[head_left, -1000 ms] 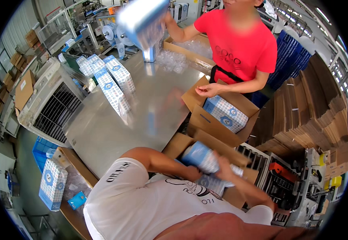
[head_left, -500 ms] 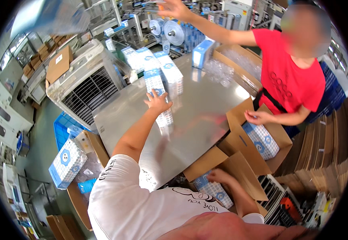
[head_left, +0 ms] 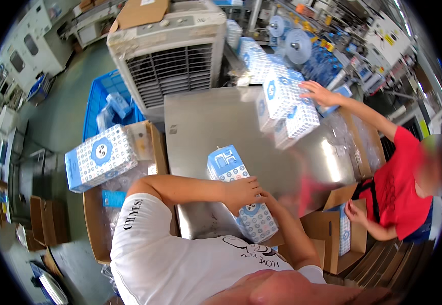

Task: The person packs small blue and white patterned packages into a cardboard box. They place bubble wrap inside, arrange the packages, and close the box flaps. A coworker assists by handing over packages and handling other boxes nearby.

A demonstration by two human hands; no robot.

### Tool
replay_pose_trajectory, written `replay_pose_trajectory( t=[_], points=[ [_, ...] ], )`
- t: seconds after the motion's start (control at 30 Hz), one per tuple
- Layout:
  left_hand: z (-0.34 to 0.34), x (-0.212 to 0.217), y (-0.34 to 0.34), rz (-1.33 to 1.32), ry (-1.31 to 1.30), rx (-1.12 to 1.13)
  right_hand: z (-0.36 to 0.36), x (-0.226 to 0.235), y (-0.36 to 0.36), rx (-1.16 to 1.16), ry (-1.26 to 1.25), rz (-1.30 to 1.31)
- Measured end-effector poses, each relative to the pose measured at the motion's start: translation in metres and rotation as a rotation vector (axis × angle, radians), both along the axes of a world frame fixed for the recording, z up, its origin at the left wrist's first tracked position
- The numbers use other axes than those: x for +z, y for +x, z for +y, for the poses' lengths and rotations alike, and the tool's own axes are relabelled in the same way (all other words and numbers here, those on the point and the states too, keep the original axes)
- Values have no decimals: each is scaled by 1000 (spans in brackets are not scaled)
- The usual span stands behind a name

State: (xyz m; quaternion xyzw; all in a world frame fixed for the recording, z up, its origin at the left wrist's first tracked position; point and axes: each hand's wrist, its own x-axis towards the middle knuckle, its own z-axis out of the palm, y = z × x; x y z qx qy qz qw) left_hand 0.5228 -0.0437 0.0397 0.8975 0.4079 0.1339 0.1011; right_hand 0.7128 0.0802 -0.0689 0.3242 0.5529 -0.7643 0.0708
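Observation:
A blue-and-white patterned pack lies slantwise on the metal table, at the edge nearest me. My left hand is closed over its middle, fingers bent across the top. Against the pack's right side is my right hand, closed on it, its fingers partly hidden by the left hand. Farther back, several similar packs stand grouped on the table. A co-worker's hand reaches to their right side.
At left, a similar pack rests across an open carton beside a blue crate. An air cooler stands beyond. To the right, another carton holds a pack, near a co-worker in red. Clear plastic bags lie by the table's far right.
My left hand has drawn a pack toward me from the far group. My right hand has left the carton and joined it. The view has turned left; the co-worker now reaches to the packs.

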Motion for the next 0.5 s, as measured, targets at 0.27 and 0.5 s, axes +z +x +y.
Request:
replay_pose_trajectory(
  t=[0.27,0.5],
  points=[
    [-19,-8,-135,-252,-76,666,117,83,-129,-107,562,240],
    [-46,16,-205,-2117,-142,691,229,82,-222,-292,1419,198]
  ],
)
